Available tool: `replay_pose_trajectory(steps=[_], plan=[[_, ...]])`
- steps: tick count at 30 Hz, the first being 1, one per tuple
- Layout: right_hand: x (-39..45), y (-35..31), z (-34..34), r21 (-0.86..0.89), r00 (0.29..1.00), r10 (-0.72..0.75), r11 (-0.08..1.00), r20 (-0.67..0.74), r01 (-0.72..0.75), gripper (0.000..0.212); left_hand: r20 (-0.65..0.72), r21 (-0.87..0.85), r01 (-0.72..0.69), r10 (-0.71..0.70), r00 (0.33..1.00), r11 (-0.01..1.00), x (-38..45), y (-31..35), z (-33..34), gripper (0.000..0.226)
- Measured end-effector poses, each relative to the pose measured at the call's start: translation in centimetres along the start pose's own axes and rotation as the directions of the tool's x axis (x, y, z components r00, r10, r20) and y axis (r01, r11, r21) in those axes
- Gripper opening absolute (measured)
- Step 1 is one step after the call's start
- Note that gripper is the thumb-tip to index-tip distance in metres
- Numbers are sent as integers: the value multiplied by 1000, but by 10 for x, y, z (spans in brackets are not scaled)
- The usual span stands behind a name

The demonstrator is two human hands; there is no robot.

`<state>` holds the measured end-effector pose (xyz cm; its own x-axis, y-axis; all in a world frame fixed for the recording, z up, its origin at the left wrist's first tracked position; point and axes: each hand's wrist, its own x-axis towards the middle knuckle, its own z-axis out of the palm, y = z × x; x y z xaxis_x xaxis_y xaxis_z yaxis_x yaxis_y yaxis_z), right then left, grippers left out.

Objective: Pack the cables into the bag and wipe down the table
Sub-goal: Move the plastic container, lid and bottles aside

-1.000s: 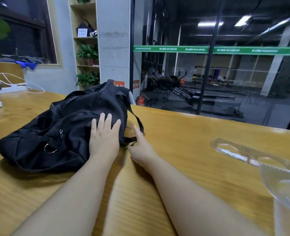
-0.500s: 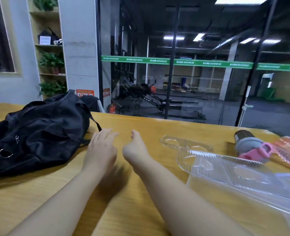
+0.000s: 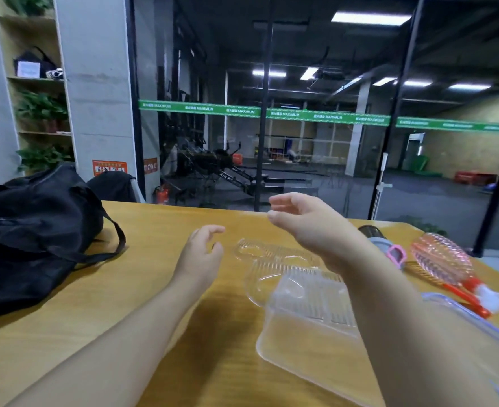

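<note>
The bag (image 3: 31, 239) lies slumped on the table (image 3: 160, 230), its long axis running from the near left toward the table's far edge, one strap (image 3: 116, 233) looping out toward the hands. Right of the bag a stretch of bare wood reaches to the left hand (image 3: 198, 257), which hovers just over the table, fingers loosely curled and holding nothing. The right hand (image 3: 309, 227) is raised farther right of the bag, also relaxed and empty, thumb and fingers a little apart. Beneath and beyond the hands lie clear trays (image 3: 295, 277), overlapping; motion blur makes their count hard to tell. Farthest from the bag, near the table's right corner, sit a pink racket (image 3: 444, 259) and a grey and pink bottle (image 3: 386, 245). The table's far edge stands against a glass wall (image 3: 315, 127).
</note>
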<state>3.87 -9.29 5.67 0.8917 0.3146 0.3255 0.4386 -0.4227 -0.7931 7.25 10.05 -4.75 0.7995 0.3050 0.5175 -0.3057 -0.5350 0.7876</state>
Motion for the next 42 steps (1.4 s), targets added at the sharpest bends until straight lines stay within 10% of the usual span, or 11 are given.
replay_pose_trajectory(steps=[11, 18, 32, 42], plan=[[-17, 46, -89, -287, 989, 135, 951, 56, -114, 38, 220, 204, -11, -35, 975, 979, 43, -13, 35, 30], [3, 53, -106, -403, 962, 195, 909, 189, -106, 42, 661, 548, -259, -222, 716, 796, 63, -12, 59, 65], [32, 68, -113, -515, 937, 255, 851, 238, -101, 45, 708, 601, -247, -364, 605, 760, 93, -17, 86, 67], [37, 77, -117, -521, 946, 282, 838, 162, -161, 48, 691, 620, -288, -333, 642, 730, 100, -9, 96, 43]])
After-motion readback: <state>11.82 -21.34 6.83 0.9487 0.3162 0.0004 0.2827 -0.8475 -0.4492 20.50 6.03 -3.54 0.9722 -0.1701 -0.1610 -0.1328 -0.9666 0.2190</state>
